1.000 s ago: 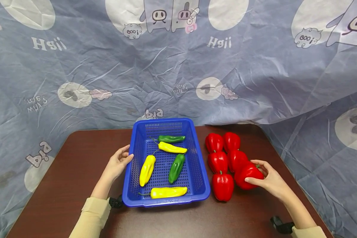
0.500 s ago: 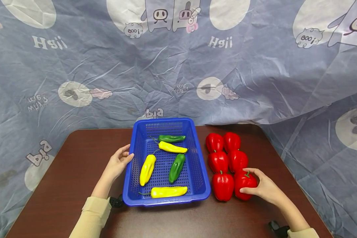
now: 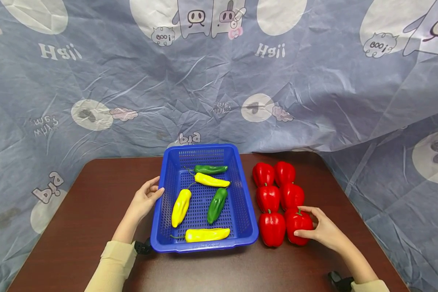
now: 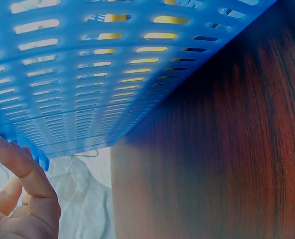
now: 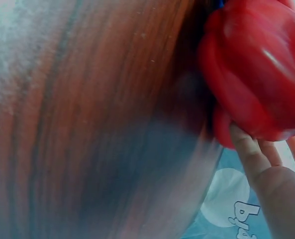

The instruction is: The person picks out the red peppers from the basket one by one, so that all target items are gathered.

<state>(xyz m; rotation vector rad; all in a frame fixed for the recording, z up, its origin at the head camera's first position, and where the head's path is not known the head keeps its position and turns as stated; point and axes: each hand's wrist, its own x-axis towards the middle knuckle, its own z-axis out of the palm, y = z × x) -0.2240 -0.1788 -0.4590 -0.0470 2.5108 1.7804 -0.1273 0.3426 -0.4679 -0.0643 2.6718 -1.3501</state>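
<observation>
In the head view my left hand (image 3: 144,198) grips the left rim of a blue plastic basket (image 3: 249,202), its thumb at the rim. From the left wrist view, the slotted basket wall (image 4: 67,84) rises beside that hand's curled fingers. Inside the basket lie yellow peppers (image 3: 181,207) and green peppers (image 3: 217,206), spread apart. My right hand (image 3: 325,229) holds the nearest right red bell pepper (image 3: 298,227) between thumb and fingers, low at the table. The right wrist view shows this bell pepper (image 5: 261,69) close up, with fingertips against its underside.
Several more red bell peppers (image 3: 268,198) stand in two columns right of the basket, touching or nearly touching. The dark wooden table (image 3: 95,202) ends at a back edge before a printed grey-blue cloth (image 3: 204,81).
My right hand has brought its bell pepper left and toward me, down to the front of the right column. The front left bell pepper has shifted slightly left. My left hand stays put.
</observation>
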